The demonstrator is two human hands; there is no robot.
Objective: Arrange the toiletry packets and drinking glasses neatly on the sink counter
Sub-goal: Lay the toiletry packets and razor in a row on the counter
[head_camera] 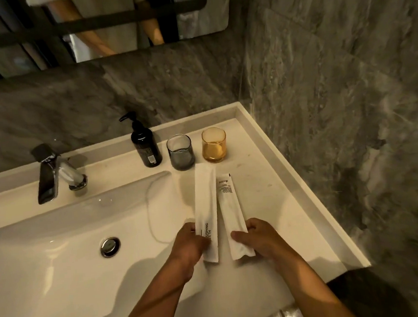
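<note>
Two long white toiletry packets lie side by side on the white counter [264, 191], right of the basin. My left hand [191, 243] grips the near end of the left packet [205, 199], which has dark printed lettering. My right hand [259, 235] pinches the near end of the right packet [230, 207], whose far end carries small print. Beyond the packets stand a grey glass [181, 152] and, to its right, an amber glass [214, 145], both upright and close together.
A black pump bottle [145, 145] stands left of the grey glass. A chrome tap [55, 171] overhangs the white basin [71, 246] with its drain [110, 246]. A raised rim [293, 176] bounds the counter; grey stone walls and a mirror [115, 22] lie behind.
</note>
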